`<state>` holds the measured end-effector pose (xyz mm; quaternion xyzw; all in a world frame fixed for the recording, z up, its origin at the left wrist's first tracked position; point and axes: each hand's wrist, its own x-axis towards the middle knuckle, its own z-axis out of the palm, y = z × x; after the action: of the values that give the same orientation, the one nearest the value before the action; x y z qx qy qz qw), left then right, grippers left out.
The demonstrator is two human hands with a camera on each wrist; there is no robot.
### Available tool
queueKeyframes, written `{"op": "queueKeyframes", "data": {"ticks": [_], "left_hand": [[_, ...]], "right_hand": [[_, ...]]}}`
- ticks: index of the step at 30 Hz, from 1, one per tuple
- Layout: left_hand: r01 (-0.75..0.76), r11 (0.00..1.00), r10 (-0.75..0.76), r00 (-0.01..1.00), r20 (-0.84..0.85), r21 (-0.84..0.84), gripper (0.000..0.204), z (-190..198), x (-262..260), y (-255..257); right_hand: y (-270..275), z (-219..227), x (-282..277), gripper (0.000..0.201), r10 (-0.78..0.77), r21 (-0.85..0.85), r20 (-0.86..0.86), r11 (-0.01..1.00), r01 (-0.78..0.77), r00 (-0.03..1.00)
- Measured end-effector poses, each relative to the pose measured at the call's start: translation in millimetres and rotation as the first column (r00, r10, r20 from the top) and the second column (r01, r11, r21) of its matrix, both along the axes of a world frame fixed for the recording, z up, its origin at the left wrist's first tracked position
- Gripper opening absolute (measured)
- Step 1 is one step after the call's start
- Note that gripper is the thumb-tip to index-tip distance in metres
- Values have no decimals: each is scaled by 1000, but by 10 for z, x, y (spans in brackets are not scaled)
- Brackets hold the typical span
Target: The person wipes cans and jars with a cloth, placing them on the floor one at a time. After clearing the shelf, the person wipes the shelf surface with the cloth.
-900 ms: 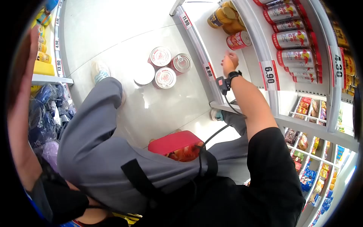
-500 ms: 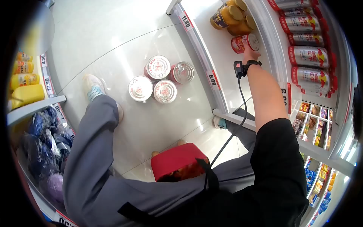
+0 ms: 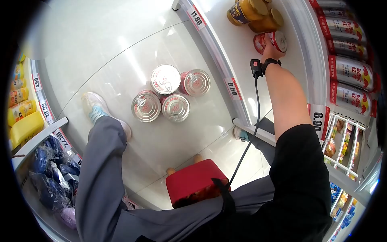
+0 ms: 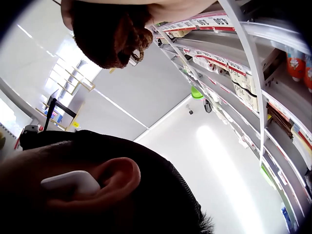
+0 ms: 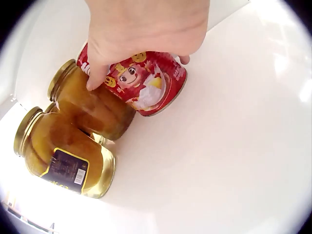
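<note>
In the head view my right hand [image 3: 273,50] grips a red-labelled tin can [image 3: 279,41] lying on its side on the white shelf. The right wrist view shows the thumb across the can's cartoon label [image 5: 138,85] and a fingertip at the far side. Glass jars of yellow fruit [image 5: 63,156] lie beside the can. My left hand is out of the head view. Skin of the left hand [image 4: 178,9] shows at the top of the left wrist view, by a dark brown, hair-like mass [image 4: 109,34]; I cannot tell what its fingers do.
Several tin cans [image 3: 165,79] stand together on the floor between the feet. A red container [image 3: 197,179] with packets sits by the legs. Red Bull cans [image 3: 350,68] fill the right shelf. Bagged goods [image 3: 54,169] lie at left. A cable [image 3: 252,137] hangs from the right wrist.
My right hand has reached up to the can and taken hold of it. The left arm has gone out of the head view, which has shifted slightly.
</note>
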<state>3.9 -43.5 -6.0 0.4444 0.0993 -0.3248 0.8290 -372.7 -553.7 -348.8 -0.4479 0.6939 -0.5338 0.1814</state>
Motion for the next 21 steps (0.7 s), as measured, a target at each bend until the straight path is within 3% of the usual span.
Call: {"op": "queueKeyframes", "data": {"ticks": [3, 5, 6, 8, 10, 11, 12, 13, 16, 17, 18, 19, 21], "left_hand": [[113, 993, -113, 994, 9, -25, 49, -36, 5, 32], [-39, 997, 35, 997, -71, -61, 48, -12, -103, -24], [-39, 997, 34, 997, -65, -70, 48, -8, -130, -45], [-52, 998, 51, 998, -24, -39, 47, 12, -177, -82], [6, 995, -14, 997, -79, -96, 44, 8, -261, -97], [74, 986, -83, 995, -53, -152, 44, -7, -277, -72], [146, 968, -153, 988, -21, -206, 43, -28, -283, -42], [169, 947, -188, 981, -44, -274, 43, -52, -295, -61], [289, 830, -354, 934, -50, -477, 70, -209, -337, 40], [309, 795, -372, 928, -19, -522, 78, -289, -398, 40], [305, 763, -395, 918, -38, -571, 78, -278, -535, -56], [299, 729, -419, 906, -56, -616, 78, -268, -673, -151], [357, 796, -373, 925, 69, -490, 61, -186, -973, -357]], "right_hand": [[155, 178, 102, 105, -6, 74, 58, 997, 2, 998], [264, 243, 142, 105, -52, 148, 2, 988, 51, 999], [320, 290, 168, 104, -91, 220, -56, 970, 101, 994], [439, 322, 201, 102, -110, 208, -15, 972, 111, 994], [657, 486, 286, 100, -146, 195, 42, 971, 135, 988], [821, 631, 385, 95, -108, 148, 298, 987, 66, 949], [668, 388, 209, 92, -139, 132, 186, 984, 115, 973], [807, 496, 230, 92, -127, 153, 230, 984, 93, 965], [1148, 618, 248, 95, -75, 186, 317, 982, 15, 945], [1203, 628, 201, 94, 21, 174, 332, 981, -83, 943], [1205, 543, 188, 87, -51, 247, 344, 968, -38, 937], [1300, 423, 117, 82, 38, 238, 382, 962, -138, 923], [1699, 789, 237, 72, 145, 283, 520, 901, -330, 842]]}}
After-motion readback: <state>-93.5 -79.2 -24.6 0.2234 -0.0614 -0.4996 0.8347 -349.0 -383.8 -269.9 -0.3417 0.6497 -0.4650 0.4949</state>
